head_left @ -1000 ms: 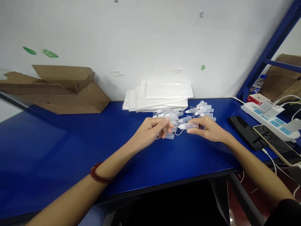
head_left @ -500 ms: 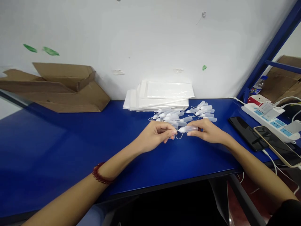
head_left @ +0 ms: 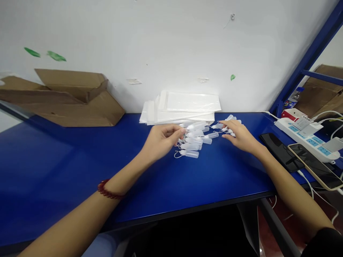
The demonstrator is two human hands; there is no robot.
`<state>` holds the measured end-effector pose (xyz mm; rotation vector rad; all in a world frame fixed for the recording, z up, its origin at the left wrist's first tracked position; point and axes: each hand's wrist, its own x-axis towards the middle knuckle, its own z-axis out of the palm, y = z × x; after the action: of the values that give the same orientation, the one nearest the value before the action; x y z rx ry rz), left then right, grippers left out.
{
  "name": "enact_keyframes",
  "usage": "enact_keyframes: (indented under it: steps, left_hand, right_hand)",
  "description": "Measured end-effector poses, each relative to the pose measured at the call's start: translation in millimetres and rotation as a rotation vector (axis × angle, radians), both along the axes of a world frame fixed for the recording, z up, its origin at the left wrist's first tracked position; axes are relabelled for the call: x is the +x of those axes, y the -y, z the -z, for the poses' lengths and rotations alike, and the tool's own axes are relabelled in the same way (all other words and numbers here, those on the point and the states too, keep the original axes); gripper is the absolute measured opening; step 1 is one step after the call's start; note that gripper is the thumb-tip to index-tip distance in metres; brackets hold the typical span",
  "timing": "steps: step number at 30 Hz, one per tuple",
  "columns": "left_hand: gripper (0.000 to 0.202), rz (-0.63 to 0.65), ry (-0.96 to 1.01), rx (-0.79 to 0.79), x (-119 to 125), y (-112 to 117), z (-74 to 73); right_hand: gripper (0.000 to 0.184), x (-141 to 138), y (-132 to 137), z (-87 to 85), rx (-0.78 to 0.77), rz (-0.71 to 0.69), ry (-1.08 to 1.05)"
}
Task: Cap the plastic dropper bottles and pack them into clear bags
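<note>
Step in hand, as judged: setting down one translucent white plastic dropper bottle [head_left: 197, 126] while reaching for another. The left hand [head_left: 161, 141] pinches, thumb to forefinger, at that bottle's nozzle end, beside the larger cluster of like bottles [head_left: 189, 146] — exact hold unclear. The right hand [head_left: 239, 134] has thumb and fingers spread over a smaller group of similar bottles [head_left: 217, 126], partly hidden; contact cannot be told. The next move calls for isolating one — without snagging its neighbours.

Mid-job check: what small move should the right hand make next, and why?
Probably close the right hand on one bottle in the right cluster: its thumb and fingers are spread apart right at those bottles, while the left hand is at the left cluster.
</note>
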<state>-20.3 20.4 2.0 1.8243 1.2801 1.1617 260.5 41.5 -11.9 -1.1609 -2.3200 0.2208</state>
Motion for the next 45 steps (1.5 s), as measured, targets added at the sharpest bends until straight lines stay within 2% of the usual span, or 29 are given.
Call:
enact_keyframes:
  steps: [2,5,8,11,15,19,22,27,32,37,45]
  left_hand:
    - [0.024,-0.086,-0.012,0.016,-4,-6,1.2]
    - [0.025,-0.100,-0.051,0.007,-6,-10,4.1]
    - [0.028,-0.095,-0.123,0.004,-4,-11,7.3]
    - [0.026,-0.150,-0.165,0.003,-5,-12,9.4]
    - [0.026,-0.219,-0.158,0.000,-6,-12,10.2]
    - [0.028,-0.203,-0.136,-0.002,-4,-9,10.0]
    - [0.028,-0.176,-0.102,0.014,0,-4,9.2]
    - [0.024,-0.083,0.028,0.027,11,8,6.8]
    - [0.026,0.061,0.048,-0.002,19,15,7.9]
    - [0.036,0.133,0.019,-0.038,20,16,10.7]
    - [0.025,0.196,-0.074,0.002,23,19,11.5]
  right_hand:
    - [0.043,10,-9,4.1,0.032,0.103,0.122]
    - [0.037,18,-17,8.0,-0.007,0.189,0.219]
    - [0.034,20,-18,8.4,-0.026,0.217,0.262]
    - [0.033,17,-16,7.2,-0.034,0.245,0.308]
    - [0.034,12,-14,7.4,-0.063,0.266,0.343]
    - [0.036,10,-16,10.7,-0.080,0.274,0.343]
    - [0.031,10,-16,11.8,-0.033,0.244,0.250]
    - [0.024,4,-6,3.0,0.035,0.166,-0.104]
    - [0.025,-9,12,-10.1,-0.127,0.045,-0.344]
    - [0.025,-17,21,-15.4,-0.280,-0.065,-0.443]
    - [0.024,-19,25,-19.5,-0.314,-0.098,-0.484]
